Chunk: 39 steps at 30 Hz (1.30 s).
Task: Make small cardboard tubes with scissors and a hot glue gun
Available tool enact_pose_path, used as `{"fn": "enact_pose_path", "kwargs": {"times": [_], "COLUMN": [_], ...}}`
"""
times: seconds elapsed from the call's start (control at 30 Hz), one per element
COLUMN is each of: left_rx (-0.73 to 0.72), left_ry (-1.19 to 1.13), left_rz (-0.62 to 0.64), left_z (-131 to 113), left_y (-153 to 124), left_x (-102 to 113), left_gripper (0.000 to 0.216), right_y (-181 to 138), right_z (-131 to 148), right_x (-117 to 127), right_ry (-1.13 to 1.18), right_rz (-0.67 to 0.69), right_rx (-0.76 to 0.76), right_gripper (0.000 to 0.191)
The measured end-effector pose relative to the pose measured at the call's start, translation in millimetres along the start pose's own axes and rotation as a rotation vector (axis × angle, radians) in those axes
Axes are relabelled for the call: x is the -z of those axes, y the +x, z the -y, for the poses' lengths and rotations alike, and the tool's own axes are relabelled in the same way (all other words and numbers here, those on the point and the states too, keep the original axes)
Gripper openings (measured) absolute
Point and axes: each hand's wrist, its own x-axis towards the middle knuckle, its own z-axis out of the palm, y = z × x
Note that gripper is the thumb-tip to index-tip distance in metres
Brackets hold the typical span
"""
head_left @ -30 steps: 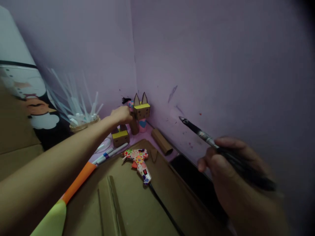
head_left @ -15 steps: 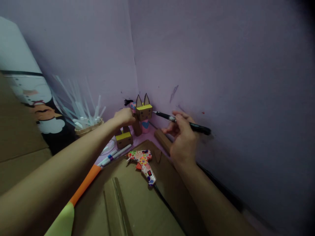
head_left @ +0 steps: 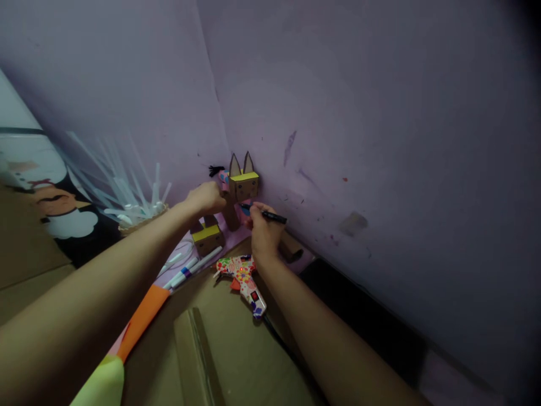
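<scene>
- Nearest, the glue gun (head_left: 244, 275) lies beside our right forearm (head_left: 313, 324), which could knock it.
- Beyond, our right hand (head_left: 265, 232) pinches a black pen (head_left: 274, 216); slipping might mismark.
- At eleven o'clock, our left hand (head_left: 205, 198) hides its fingers; its grip we can't tell.
- Farthest, near twelve, stands the cat-eared figure (head_left: 245, 188); a nudge could topple it.

At the frame's centre, the left hand (head_left: 205, 197) hides its own fingertips, leaving its grip unclear. The pen (head_left: 274, 216) has a tip too small to make out, and the right hand (head_left: 265, 237) covers one end of the brown tube (head_left: 291, 249). The bottom edge cuts off the yellow-green sheet (head_left: 103, 383) and black cord (head_left: 275, 334).
</scene>
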Motion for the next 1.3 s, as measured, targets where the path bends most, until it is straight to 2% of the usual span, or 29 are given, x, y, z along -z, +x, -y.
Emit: {"fn": "enact_pose_path", "kwargs": {"times": [0.13,0.27,0.6,0.8,1.03,1.3], "left_rx": [0.002,-0.011,-0.061,-0.048,-0.049,-0.054], "left_ry": [0.004,0.006,-0.002,-0.003,0.004,-0.013], "left_rz": [-0.013,-0.020,-0.043,-0.037,-0.033,-0.040], "left_z": [1,-1,3,2,0,0], "left_y": [0,0,4,4,5,4], "left_x": [-1,-2,-6,-6,-6,-6], "left_gripper": [0.028,0.028,0.028,0.026,0.025,0.027], "right_y": [-2,-7,-6,5,12,19], "right_z": [-13,-23,-21,-15,-19,-26], "right_x": [-4,0,-2,1,5,2], "right_ry": [0.056,0.068,0.023,-0.050,-0.163,-0.201], "right_rz": [-0.054,-0.098,-0.089,0.005,0.053,-0.016], "right_rx": [-0.062,-0.052,-0.050,-0.010,0.077,0.102], "right_gripper": [0.015,0.015,0.018,0.022,0.020,0.017]}}
